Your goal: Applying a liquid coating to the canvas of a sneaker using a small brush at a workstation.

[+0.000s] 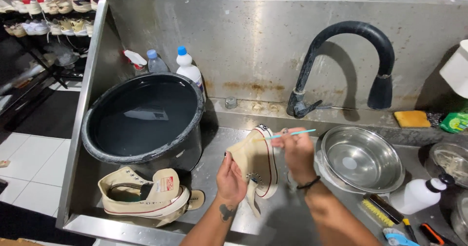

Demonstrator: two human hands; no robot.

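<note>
My left hand (230,177) grips a cream high-top canvas sneaker (257,160) over the steel sink, sole side turned right with its red stripe showing. My right hand (298,151) holds a thin light-blue brush (285,135) against the top of that sneaker, near the toe cap. A black band circles my right wrist. The matching second sneaker (144,196) lies on its side at the sink's front left, below the bucket.
A large black bucket of water (142,118) stands left. Spray and plastic bottles (187,65) sit behind it. A black curved tap (348,60) rises at the back. A steel bowl (361,159), white bottle (418,196), brushes (385,209) and a yellow sponge (412,118) lie right.
</note>
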